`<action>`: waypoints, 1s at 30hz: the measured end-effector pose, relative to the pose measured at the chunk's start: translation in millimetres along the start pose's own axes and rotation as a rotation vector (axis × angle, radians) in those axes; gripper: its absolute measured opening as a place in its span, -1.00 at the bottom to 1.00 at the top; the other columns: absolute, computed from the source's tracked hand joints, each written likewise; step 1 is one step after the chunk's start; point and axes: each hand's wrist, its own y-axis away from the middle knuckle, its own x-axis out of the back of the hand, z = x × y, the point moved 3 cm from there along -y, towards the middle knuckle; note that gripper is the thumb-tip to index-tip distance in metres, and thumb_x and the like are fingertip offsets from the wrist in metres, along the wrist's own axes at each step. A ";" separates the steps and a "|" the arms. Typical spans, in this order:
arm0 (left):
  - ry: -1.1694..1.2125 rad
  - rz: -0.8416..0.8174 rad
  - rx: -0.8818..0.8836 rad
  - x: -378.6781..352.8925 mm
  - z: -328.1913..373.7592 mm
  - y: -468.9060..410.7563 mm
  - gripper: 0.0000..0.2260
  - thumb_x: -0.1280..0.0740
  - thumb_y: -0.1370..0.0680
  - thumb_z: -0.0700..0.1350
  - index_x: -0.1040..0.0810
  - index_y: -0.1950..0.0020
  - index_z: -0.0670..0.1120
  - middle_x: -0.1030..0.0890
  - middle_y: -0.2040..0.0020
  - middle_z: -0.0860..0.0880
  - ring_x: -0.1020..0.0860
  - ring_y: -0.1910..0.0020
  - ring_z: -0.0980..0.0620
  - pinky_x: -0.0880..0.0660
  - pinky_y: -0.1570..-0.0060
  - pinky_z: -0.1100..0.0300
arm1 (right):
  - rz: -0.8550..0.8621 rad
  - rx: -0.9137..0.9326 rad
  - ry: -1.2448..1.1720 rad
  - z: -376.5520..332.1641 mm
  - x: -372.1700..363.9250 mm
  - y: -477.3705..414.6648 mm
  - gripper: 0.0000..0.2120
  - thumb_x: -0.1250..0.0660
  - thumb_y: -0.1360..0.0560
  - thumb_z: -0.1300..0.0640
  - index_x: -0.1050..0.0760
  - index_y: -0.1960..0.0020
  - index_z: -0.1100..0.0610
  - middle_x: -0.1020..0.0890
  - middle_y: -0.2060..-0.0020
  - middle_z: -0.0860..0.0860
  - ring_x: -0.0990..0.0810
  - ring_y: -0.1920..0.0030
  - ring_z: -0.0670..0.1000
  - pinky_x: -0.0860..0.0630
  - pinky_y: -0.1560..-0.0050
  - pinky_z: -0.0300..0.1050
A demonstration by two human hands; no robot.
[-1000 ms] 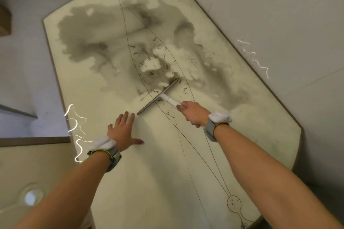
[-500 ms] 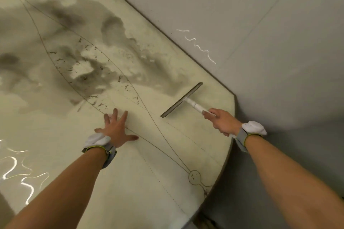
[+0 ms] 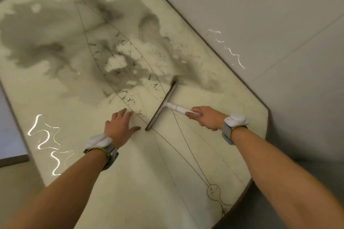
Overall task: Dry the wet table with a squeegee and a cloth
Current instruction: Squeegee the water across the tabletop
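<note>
A pale tabletop (image 3: pixel 130 182) with thin drawn lines fills the view. A large dark wet patch (image 3: pixel 55 42) covers its far half. The squeegee (image 3: pixel 162 106) lies with its grey blade on the table at the near edge of the wet patch, blade running diagonally. My right hand (image 3: pixel 205 118) grips its white handle. My left hand (image 3: pixel 119 126) rests flat on the dry part of the table, fingers spread, just left of the blade's near end. No cloth is in view.
The table's right edge (image 3: pixel 242 72) runs diagonally beside a grey floor (image 3: pixel 279 24). A grey surface (image 3: pixel 9 135) lies past the left edge. Bright squiggly light reflections (image 3: pixel 46 141) show near the left edge.
The squeegee has swung from near the table's right edge back toward the middle, its blade now at the wet patch. My left hand has stayed flat on the table. The view has shifted left.
</note>
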 end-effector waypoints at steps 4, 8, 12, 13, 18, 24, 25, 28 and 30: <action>-0.028 0.032 0.090 12.5 -35.8 14.4 -0.38 -0.25 -0.55 0.23 -0.21 -0.53 0.00 -0.18 -0.55 -0.04 -0.17 -0.49 -0.11 -0.33 -0.30 -0.14 | -0.045 0.091 0.130 -58.1 -15.6 -29.8 -0.50 -0.11 -0.59 -0.32 -0.50 -0.11 0.09 -0.49 0.31 0.05 -0.33 0.52 -0.01 -0.29 0.56 -0.27; -0.010 0.008 0.232 13.3 -68.9 26.3 -0.33 -0.24 -0.55 0.25 -0.12 -0.55 0.00 -0.06 -0.58 -0.04 -0.08 -0.53 -0.13 -0.31 -0.33 -0.21 | -0.052 0.148 0.250 -105.0 -29.1 -41.0 -0.50 -0.08 -0.61 -0.29 -0.48 -0.13 0.13 -0.51 0.30 0.04 -0.39 0.50 -0.01 -0.33 0.56 -0.26; -0.035 -0.101 0.305 4.5 -88.7 35.8 -0.13 -0.25 -0.44 0.39 0.06 -0.58 0.04 0.13 -0.59 -0.03 0.08 -0.54 -0.20 -0.22 -0.31 -0.38 | -0.021 0.167 0.203 -106.0 -39.5 -17.9 -0.50 -0.07 -0.61 -0.29 -0.45 -0.08 0.14 -0.50 0.28 0.05 -0.38 0.49 -0.01 -0.34 0.57 -0.24; -0.056 -0.128 0.300 0.2 -92.6 38.6 -0.07 -0.27 -0.40 0.43 0.10 -0.58 0.06 0.16 -0.59 -0.03 0.10 -0.54 -0.20 -0.21 -0.30 -0.40 | -0.008 0.160 0.155 -97.6 -42.1 -8.5 -0.50 -0.08 -0.61 -0.30 -0.44 -0.06 0.14 -0.48 0.30 0.04 -0.35 0.50 -0.01 -0.32 0.57 -0.24; -0.047 -0.166 0.223 -10.4 -104.2 44.9 0.13 -0.34 -0.25 0.50 0.22 -0.57 0.11 0.23 -0.58 0.02 0.15 -0.55 -0.15 -0.24 -0.30 -0.35 | -0.005 0.038 0.033 -51.0 -66.6 27.3 -0.62 -0.07 -0.64 -0.19 -0.41 -0.05 0.11 -0.45 0.33 0.04 -0.33 0.50 0.01 -0.28 0.59 -0.23; -0.091 -0.227 0.217 -1.5 -126.7 56.5 0.17 -0.37 -0.17 0.51 0.31 -0.53 0.23 0.29 -0.56 0.05 0.20 -0.53 -0.22 -0.23 -0.20 -0.51 | -0.002 0.002 -0.121 -103.8 -99.2 3.5 -0.62 -0.06 -0.64 -0.20 -0.42 -0.09 0.10 -0.47 0.28 0.06 -0.34 0.46 -0.02 -0.35 0.52 -0.21; -0.058 -0.226 0.240 -2.4 -130.0 57.9 0.18 -0.39 -0.17 0.50 0.31 -0.52 0.25 0.29 -0.56 0.05 0.18 -0.52 -0.23 -0.26 -0.18 -0.51 | 0.000 -0.002 -0.140 -120.2 -103.6 -5.9 -0.61 -0.05 -0.65 -0.19 -0.42 -0.10 0.11 -0.47 0.27 0.06 -0.35 0.46 -0.02 -0.35 0.51 -0.21; -0.034 -0.243 0.222 -3.3 -126.6 56.6 0.19 -0.41 -0.16 0.49 0.31 -0.51 0.26 0.30 -0.55 0.07 0.16 -0.51 -0.26 -0.31 -0.16 -0.49 | 0.026 -0.013 -0.178 -157.9 -106.2 -27.5 -0.61 -0.04 -0.65 -0.14 -0.41 -0.10 0.17 -0.46 0.26 0.07 -0.37 0.46 0.00 -0.36 0.51 -0.21; -0.021 -0.259 0.216 -3.7 -129.2 53.8 0.19 -0.41 -0.17 0.48 0.33 -0.51 0.26 0.33 -0.54 0.07 0.19 -0.52 -0.28 -0.29 -0.18 -0.50 | 0.056 -0.009 -0.165 -178.1 -108.4 -43.0 -0.63 -0.03 -0.66 -0.11 -0.41 -0.09 0.17 -0.48 0.25 0.08 -0.40 0.44 0.03 -0.39 0.48 -0.19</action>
